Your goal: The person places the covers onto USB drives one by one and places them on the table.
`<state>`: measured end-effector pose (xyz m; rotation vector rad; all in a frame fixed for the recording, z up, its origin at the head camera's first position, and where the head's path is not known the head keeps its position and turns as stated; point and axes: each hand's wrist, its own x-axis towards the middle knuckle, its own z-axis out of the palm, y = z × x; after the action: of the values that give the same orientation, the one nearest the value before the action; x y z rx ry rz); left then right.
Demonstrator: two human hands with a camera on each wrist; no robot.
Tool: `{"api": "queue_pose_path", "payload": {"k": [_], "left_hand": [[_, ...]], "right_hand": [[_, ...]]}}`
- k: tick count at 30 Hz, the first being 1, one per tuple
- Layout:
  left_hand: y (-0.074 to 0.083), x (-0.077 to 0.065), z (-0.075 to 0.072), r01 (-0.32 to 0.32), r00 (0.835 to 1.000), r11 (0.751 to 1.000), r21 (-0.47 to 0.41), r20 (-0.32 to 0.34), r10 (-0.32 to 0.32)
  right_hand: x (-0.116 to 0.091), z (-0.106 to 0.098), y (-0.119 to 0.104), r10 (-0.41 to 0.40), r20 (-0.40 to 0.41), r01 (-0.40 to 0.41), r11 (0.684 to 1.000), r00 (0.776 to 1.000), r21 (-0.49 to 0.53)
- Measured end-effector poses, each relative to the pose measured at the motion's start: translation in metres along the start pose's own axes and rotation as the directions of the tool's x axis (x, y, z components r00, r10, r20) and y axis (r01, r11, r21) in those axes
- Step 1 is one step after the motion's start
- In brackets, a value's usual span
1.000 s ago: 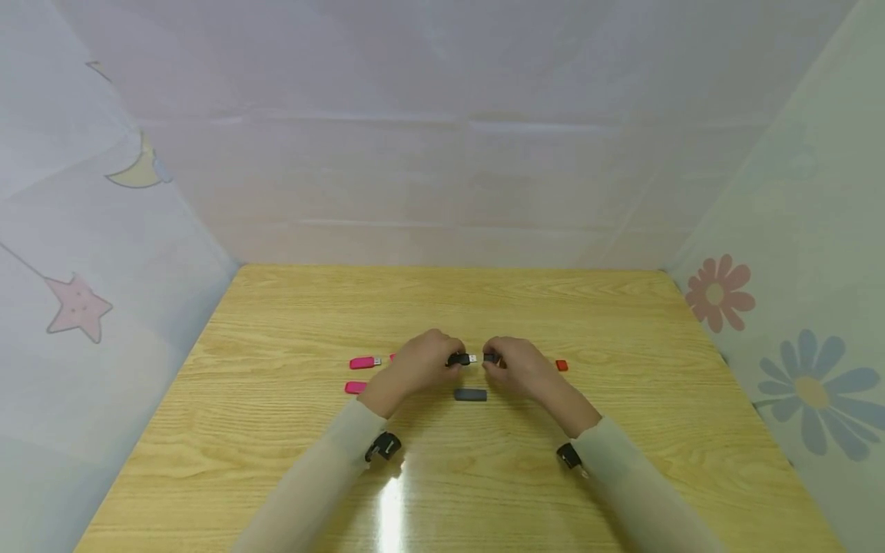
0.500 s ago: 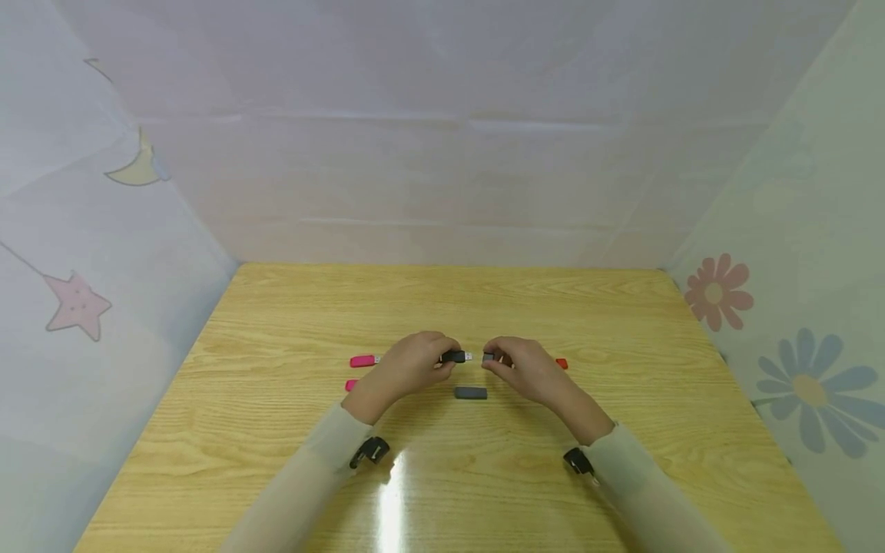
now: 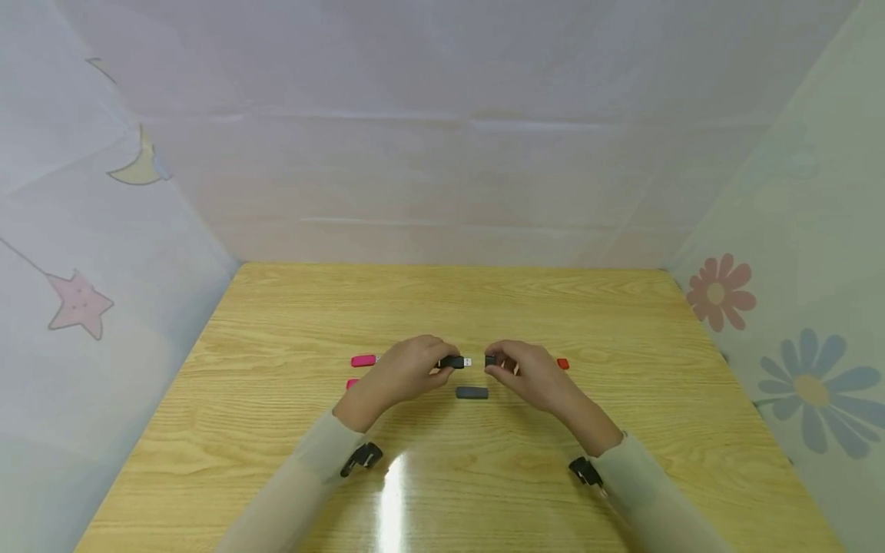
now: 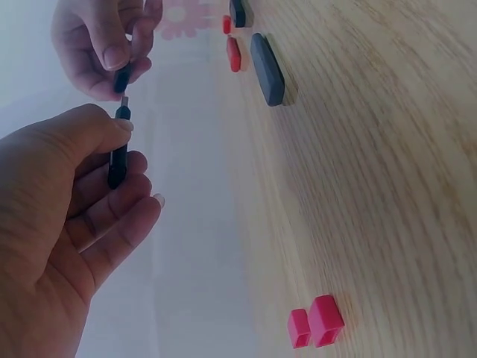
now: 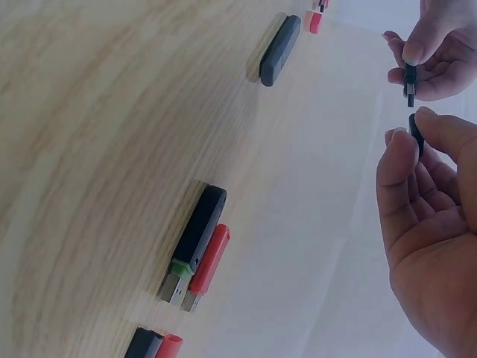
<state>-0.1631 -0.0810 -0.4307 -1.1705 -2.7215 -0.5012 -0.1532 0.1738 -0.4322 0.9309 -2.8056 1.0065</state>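
Observation:
My left hand (image 3: pixel 408 372) pinches a black USB stick (image 4: pixel 118 156) between thumb and fingers. Its bare metal connector (image 3: pixel 467 362) points right, toward my other hand. In my right hand (image 3: pixel 532 376), thumb and fingertips hold a small black cap (image 5: pixel 416 134), facing that connector. A narrow gap lies between connector and cap in the head and right wrist views. Both are held up over the table. On the wood below them lies a dark grey USB stick (image 3: pixel 472 392).
Pink USB sticks, one of them (image 3: pixel 363 360) in plain sight, lie left, partly behind my left arm. Two pink caps (image 4: pixel 326 322) show in the left wrist view. Toward the right lie a black USB stick (image 5: pixel 200 231), a red one (image 5: pixel 210 257), a black cap (image 5: pixel 141 344) and a red cap (image 5: pixel 171 347).
My left hand has moved slightly left with the USB stick, widening the gap to the cap. Both forearms have swung a little outward, and the grips stay the same.

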Motion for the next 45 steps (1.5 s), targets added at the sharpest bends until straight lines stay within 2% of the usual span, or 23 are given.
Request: {"api": "queue_pose_path", "payload": {"k": [11,16,27,35,45], "left_hand": [[0.006,-0.005,-0.003,-0.049,0.998,0.999,0.010,-0.033,0.049],[0.007,-0.007,-0.002,-0.077,0.995,0.997,0.017,-0.063,0.078],[0.012,-0.011,-0.002,-0.075,0.996,0.997,0.010,-0.044,0.075],[0.014,-0.013,0.001,-0.109,0.992,0.994,0.011,-0.061,0.109],[0.015,-0.013,0.002,-0.140,0.986,0.990,0.029,-0.092,0.142]], "right_hand": [[-0.006,0.001,-0.005,0.023,0.007,-0.023,1.000,1.000,0.008],[-0.008,0.003,-0.006,0.015,-0.016,-0.015,1.000,1.000,-0.002],[-0.012,0.006,-0.009,-0.020,-0.024,0.021,0.998,1.000,0.052],[-0.015,0.007,-0.011,-0.019,0.000,0.019,0.998,1.000,0.056],[-0.018,0.011,-0.009,-0.052,-0.009,0.052,0.996,0.999,0.066]]}}
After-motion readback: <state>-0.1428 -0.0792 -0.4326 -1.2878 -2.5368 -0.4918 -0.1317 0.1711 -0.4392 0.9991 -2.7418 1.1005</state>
